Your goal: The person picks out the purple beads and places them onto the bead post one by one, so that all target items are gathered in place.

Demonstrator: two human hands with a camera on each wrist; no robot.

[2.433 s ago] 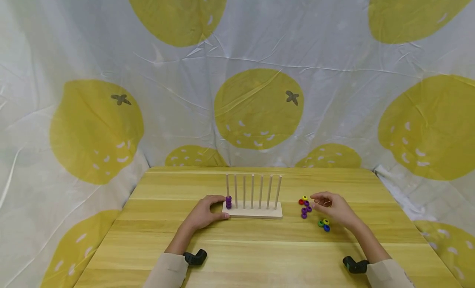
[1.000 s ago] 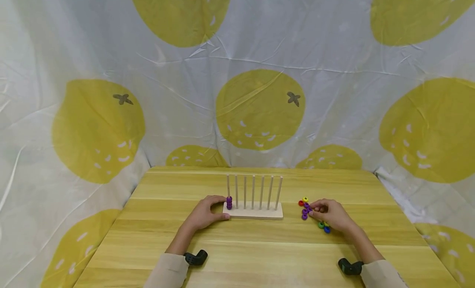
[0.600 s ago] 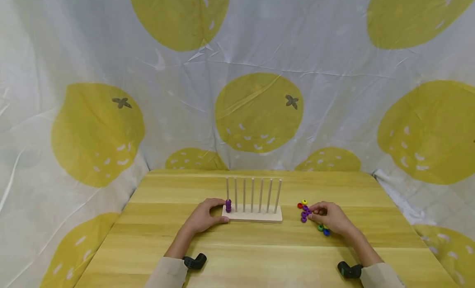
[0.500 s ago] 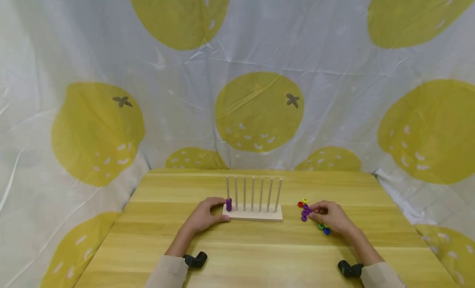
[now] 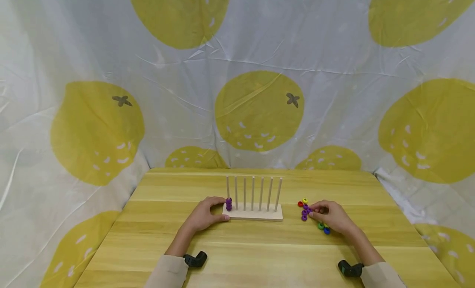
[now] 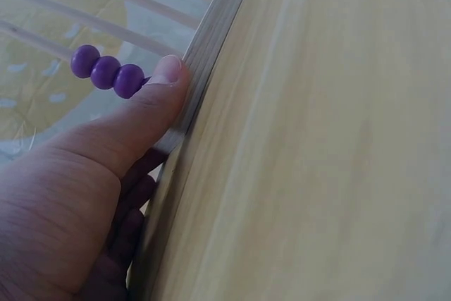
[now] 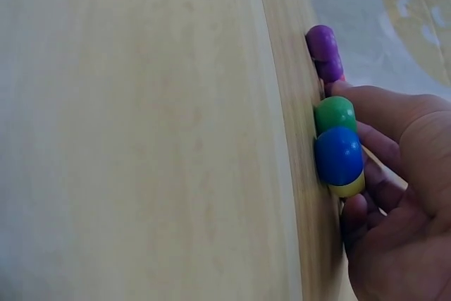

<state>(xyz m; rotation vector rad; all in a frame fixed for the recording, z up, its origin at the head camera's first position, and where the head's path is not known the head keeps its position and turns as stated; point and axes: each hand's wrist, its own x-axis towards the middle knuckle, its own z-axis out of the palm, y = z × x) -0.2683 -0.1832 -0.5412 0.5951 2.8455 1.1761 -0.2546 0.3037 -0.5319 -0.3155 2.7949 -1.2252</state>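
A wooden peg stand [image 5: 256,215] with a row of upright pegs stands mid-table. Purple beads [image 5: 229,204] are stacked on its leftmost peg. My left hand [image 5: 200,215] grips the stand's left end, thumb along the front edge and fingers behind; in the left wrist view the thumb [image 6: 151,107] lies just below the purple beads [image 6: 106,72]. To the right, my right hand [image 5: 332,217] pinches a purple bead [image 5: 309,211] between thumb and forefinger, low at the loose pile. The right wrist view hides most of that bead behind the thumb [image 7: 384,107].
Other loose purple beads [image 5: 304,218] lie by the right fingertips, with a red bead [image 5: 300,204] and a yellow bead [image 5: 305,200] behind. Nearer are a green bead [image 5: 320,226], a blue bead [image 5: 326,230] and a partly hidden yellow bead [image 7: 349,187]. A patterned cloth hangs behind the table.
My right hand has come down and left from above the table, and its thumb and forefinger have closed on a purple bead. Lately it has stayed put. The left hand keeps its hold.
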